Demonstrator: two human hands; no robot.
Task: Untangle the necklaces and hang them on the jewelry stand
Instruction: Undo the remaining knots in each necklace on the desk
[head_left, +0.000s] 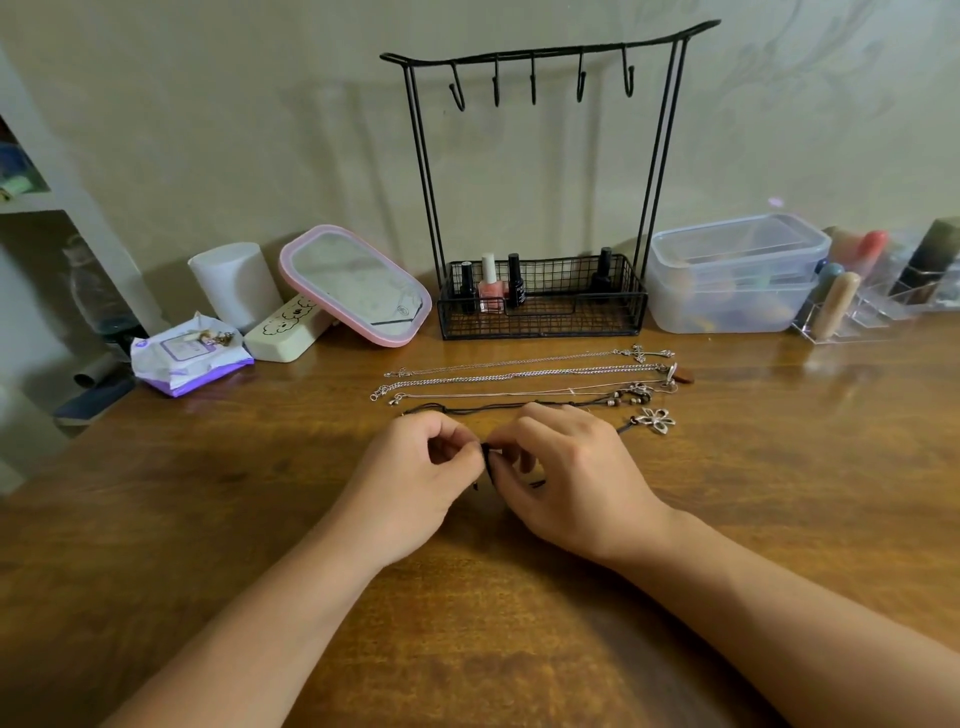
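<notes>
From my head camera, just below the middle of the frame, both my hands meet over the bench (208, 519). My left hand (415, 467) and my right hand (566, 467) each pinch the dark cord necklace (487, 453) between curled thumb and fingertips, the two grips almost touching at a small knot of cord. This cord is light, limp and thin, so I judge it will slip unless I hold it right beside the snag and tease gently rather than tug. Its flower pendant (657, 420) lies on the wood to the right of my right hand, and that end will drag if I lift. Above my hands, four more necklaces (519, 375) lie in straight rows, apart from one another; the fine chains look delicate and easy to kink. Behind them, at upper centre, stands the jewelry stand (540, 291), its five hooks bare.
</notes>
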